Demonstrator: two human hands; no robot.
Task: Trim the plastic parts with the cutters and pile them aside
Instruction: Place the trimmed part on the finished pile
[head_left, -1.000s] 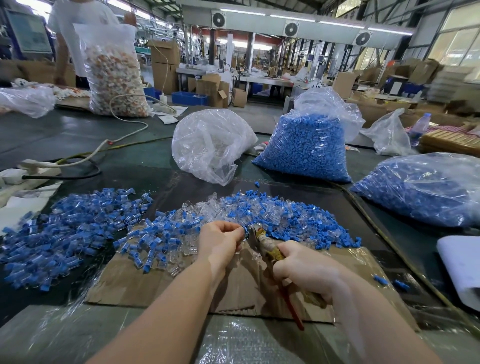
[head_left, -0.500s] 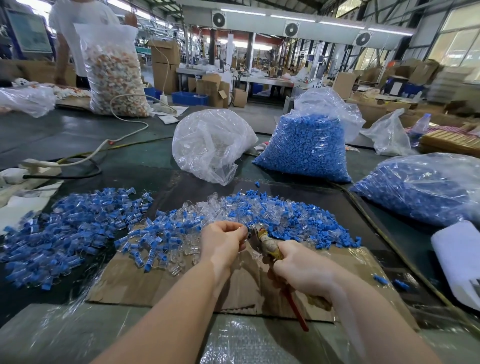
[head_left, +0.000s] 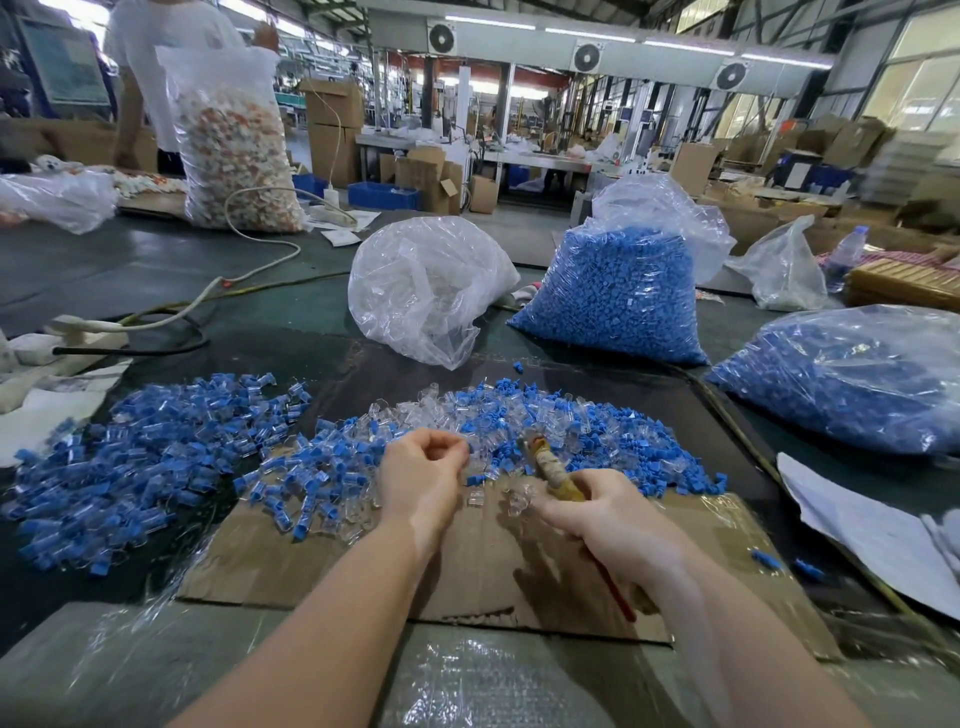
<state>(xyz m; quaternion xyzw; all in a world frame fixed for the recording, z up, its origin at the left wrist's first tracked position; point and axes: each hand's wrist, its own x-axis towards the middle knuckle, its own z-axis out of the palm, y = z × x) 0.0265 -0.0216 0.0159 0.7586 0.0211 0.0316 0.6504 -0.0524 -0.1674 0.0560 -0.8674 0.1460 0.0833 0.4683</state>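
My right hand (head_left: 613, 525) grips the cutters (head_left: 550, 467), whose worn jaws point up and away and whose red handle sticks out below the palm. My left hand (head_left: 423, 473) sits just left of the jaws with fingers curled in; a small part may be pinched at the fingertips, but it is too small to tell. A heap of blue and clear plastic parts (head_left: 545, 431) lies right behind both hands. A second pile of parts (head_left: 140, 457) spreads to the left. Both hands hover over a cardboard sheet (head_left: 467, 566).
Two bags of blue parts (head_left: 618, 306) (head_left: 852, 384) stand at the back right, with a crumpled clear bag (head_left: 426, 291) between. A white cable and power strip (head_left: 88, 327) lie at the left. White paper (head_left: 862, 525) lies at the right. A person stands behind a tall bag (head_left: 234, 150).
My hands have drawn slightly apart; the cutters' jaws no longer touch my left fingertips. A few clear pieces now lie on the cardboard between the hands.
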